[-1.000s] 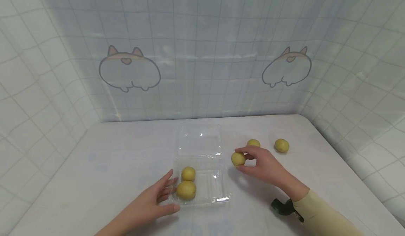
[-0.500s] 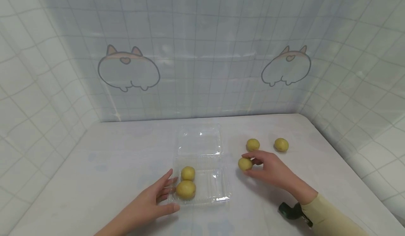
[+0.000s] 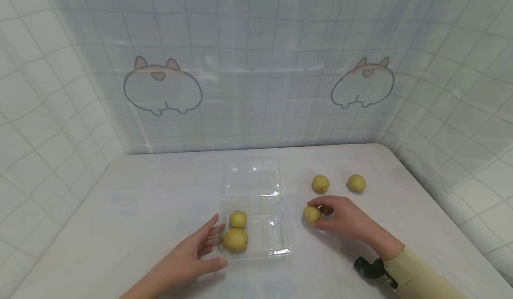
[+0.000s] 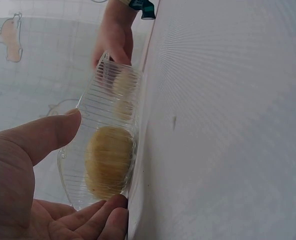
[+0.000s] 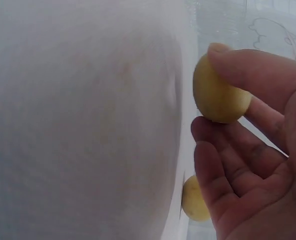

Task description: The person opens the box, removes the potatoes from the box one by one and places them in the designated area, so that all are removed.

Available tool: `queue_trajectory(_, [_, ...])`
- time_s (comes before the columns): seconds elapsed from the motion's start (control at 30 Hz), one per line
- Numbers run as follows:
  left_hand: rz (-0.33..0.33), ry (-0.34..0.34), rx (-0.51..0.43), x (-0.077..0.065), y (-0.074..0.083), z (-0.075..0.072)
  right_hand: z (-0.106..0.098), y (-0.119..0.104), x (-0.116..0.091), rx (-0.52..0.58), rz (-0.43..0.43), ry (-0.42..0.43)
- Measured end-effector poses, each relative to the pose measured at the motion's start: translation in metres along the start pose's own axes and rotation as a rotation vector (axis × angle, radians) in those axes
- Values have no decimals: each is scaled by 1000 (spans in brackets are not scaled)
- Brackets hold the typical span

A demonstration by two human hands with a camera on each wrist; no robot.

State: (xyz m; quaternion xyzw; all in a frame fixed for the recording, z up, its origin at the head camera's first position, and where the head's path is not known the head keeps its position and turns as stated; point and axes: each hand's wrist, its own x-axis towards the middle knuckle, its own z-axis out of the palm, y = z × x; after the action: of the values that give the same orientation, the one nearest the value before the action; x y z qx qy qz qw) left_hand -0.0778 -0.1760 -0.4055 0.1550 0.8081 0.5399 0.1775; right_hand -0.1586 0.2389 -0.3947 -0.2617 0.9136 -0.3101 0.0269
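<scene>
My right hand (image 3: 340, 219) pinches a small yellow potato (image 3: 311, 215) between thumb and fingertips, low over the table to the right of a clear plastic clamshell box (image 3: 266, 236). In the right wrist view, the thumb lies on one side of the held potato (image 5: 215, 92). Two potatoes, a smaller one (image 3: 238, 219) and a larger one (image 3: 235, 240), sit in the box's left side. My left hand (image 3: 196, 252) spreads around the box's left end, fingers at its side and thumb by the front corner. From the left wrist, the larger potato (image 4: 109, 160) shows through the ribbed wall.
Behind my right hand lie two more potatoes, one nearer (image 3: 320, 183) and one farther right (image 3: 356, 183). The box's lid (image 3: 253, 176) lies folded back flat. A dark green strapped device (image 3: 370, 268) hangs at my right wrist. A tiled-pattern sheet (image 3: 260, 90) stands behind the table.
My right hand has moved right and toward me with the potato, away from the box. The potato behind it now shows whole. The left hand has stayed in place.
</scene>
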Motion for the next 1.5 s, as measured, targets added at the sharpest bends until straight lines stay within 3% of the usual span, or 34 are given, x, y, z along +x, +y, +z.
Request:
queue_trajectory(0.27, [0, -2, 9, 0, 0, 0, 1, 2, -1, 5, 50, -35])
queue_trajectory(0.6, [-13, 11, 51, 1, 1, 1, 5, 4, 0, 13, 30, -29])
queue_trajectory(1.5, [3, -2, 41, 1, -1, 0, 5, 5, 0, 19, 39, -43])
